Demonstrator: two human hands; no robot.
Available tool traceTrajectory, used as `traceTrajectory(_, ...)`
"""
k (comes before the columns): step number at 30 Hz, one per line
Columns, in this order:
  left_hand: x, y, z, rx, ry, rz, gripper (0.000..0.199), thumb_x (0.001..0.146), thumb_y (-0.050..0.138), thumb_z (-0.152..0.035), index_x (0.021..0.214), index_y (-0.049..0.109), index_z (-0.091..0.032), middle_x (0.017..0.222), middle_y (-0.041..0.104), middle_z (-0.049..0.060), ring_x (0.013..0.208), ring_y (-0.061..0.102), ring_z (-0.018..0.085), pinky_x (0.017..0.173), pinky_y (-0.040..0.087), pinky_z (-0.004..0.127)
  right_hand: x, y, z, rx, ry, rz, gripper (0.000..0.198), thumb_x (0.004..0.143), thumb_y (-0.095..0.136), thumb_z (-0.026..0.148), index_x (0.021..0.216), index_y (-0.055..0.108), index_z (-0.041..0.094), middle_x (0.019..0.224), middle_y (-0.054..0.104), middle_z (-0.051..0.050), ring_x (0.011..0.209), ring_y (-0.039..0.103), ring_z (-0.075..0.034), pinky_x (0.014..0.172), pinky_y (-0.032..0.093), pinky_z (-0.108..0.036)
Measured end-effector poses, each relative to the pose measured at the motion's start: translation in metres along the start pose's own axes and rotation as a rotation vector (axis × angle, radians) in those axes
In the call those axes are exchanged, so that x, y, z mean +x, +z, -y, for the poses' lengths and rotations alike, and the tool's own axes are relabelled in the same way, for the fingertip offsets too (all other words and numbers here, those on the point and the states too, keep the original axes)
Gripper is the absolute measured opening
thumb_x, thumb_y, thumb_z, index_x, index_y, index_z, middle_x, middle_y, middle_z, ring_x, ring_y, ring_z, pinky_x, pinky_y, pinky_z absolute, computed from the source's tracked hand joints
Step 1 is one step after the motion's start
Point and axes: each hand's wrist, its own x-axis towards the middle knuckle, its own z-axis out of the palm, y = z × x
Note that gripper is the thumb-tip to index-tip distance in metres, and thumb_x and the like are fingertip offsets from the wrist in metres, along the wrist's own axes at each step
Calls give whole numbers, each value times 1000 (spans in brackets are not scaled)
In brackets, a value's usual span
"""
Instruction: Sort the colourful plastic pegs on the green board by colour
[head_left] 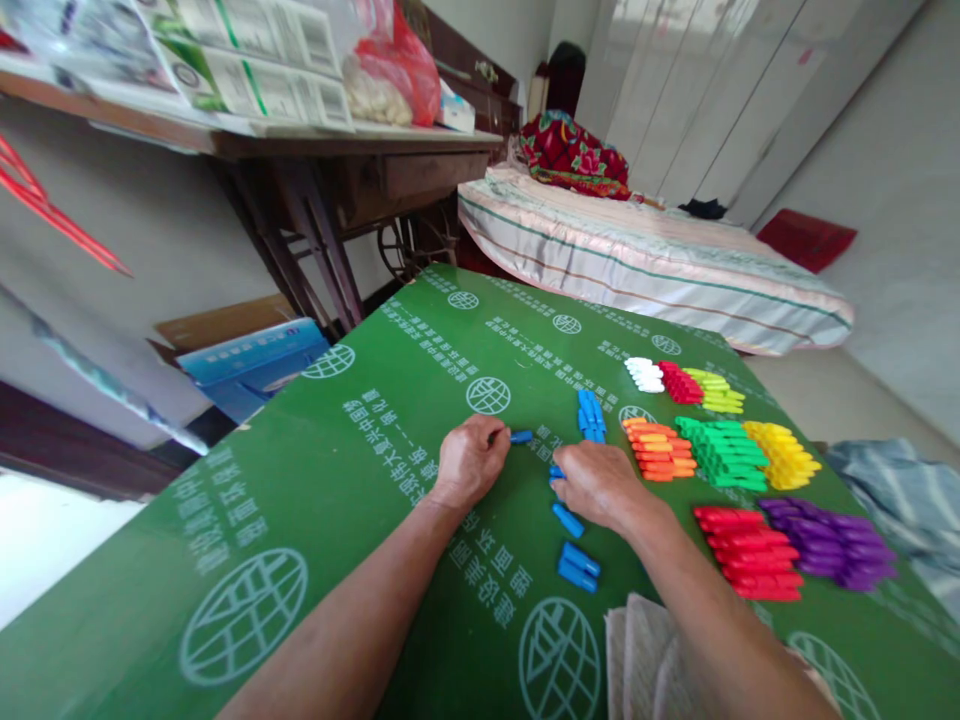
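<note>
My left hand [471, 460] is closed in a pinch, with a short blue plastic piece [520, 437], like a stubby tapered pen, sticking out at its fingertips. Just to the right, my right hand [596, 482] has its fingers curled down on another blue piece [556, 472], partly hidden by them. Nearer to me lie a single blue piece [568, 520] and a small group of blue pieces [578, 567] side by side. Beyond my right hand, a stack of blue pieces [591, 415] rests on the green board [420, 360].
Sorted stacks fill the board's right side: white [643, 375], dark red [681, 383], lime [715, 391], orange [658, 450], green [721, 453], yellow [781, 455], red [748, 553] and purple [829, 543]. A folded cloth [649, 660] lies under my right forearm. A wooden table [420, 145] and bed [652, 250] stand behind.
</note>
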Motion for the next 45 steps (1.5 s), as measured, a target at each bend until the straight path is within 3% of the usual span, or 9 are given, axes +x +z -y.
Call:
traceTrajectory(7, 1, -1, 0, 0, -1, 18, 23, 84, 47, -29, 73, 65, -19, 73, 64, 2, 68, 57, 13, 64, 42, 24, -2, 7, 1, -14, -40, -31, 24, 84, 48, 29, 99, 66, 22, 91, 72, -9, 89, 68, -25, 70, 46, -29)
traceTrajectory(13, 0, -1, 1, 9, 2, 26, 23, 84, 48, -30, 74, 65, -19, 74, 64, 2, 68, 57, 13, 65, 42, 24, -33, 9, -17, 48, -9, -84, 31, 87, 45, 33, 115, 59, 29, 84, 72, -2, 85, 68, -23, 66, 42, -28)
traceTrajectory(20, 1, 1, 3, 17, 11, 32, 22, 83, 48, -30, 74, 65, -19, 74, 64, 2, 67, 57, 13, 63, 41, 24, -73, 43, -51, 106, -41, -31, 37, 85, 45, 19, 116, 60, 31, 88, 72, -1, 83, 68, -20, 65, 42, -26)
traceTrajectory(23, 1, 2, 4, 22, 15, 23, 22, 83, 48, -30, 73, 65, -20, 74, 64, 1, 67, 57, 13, 63, 41, 24, -78, 58, -54, 117, -78, -36, 43, 84, 42, 12, 116, 62, 31, 100, 72, -2, 88, 67, -19, 67, 44, -25)
traceTrajectory(29, 1, 3, 5, 28, 25, 12, 22, 83, 48, -30, 74, 65, -20, 75, 65, 2, 68, 57, 13, 64, 42, 24, -82, 69, -52, 118, -118, -37, 47, 82, 43, 10, 120, 61, 33, 103, 71, -2, 90, 68, -21, 71, 48, -29)
traceTrajectory(33, 1, 2, 4, 28, 31, 8, 21, 82, 49, -30, 73, 65, -20, 75, 64, 2, 67, 57, 13, 64, 41, 24, -89, 60, -50, 162, -13, -19, 49, 81, 54, 20, 129, 53, 29, 101, 72, -3, 89, 68, -22, 71, 48, -29)
traceTrajectory(38, 1, 2, 4, 29, 34, 5, 21, 82, 49, -29, 74, 65, -19, 73, 64, 2, 65, 56, 12, 62, 41, 24, -87, 45, -37, 63, 266, 30, 32, 87, 52, 42, 108, 63, 20, 85, 74, -8, 84, 70, -27, 63, 46, -30)
traceTrajectory(45, 2, 1, 4, 28, 38, 11, 21, 82, 49, -29, 73, 65, -19, 73, 64, 2, 66, 57, 12, 63, 42, 23, -86, 44, -27, 52, 380, 81, 25, 89, 51, 37, 102, 61, 18, 86, 74, -9, 85, 70, -27, 62, 46, -30)
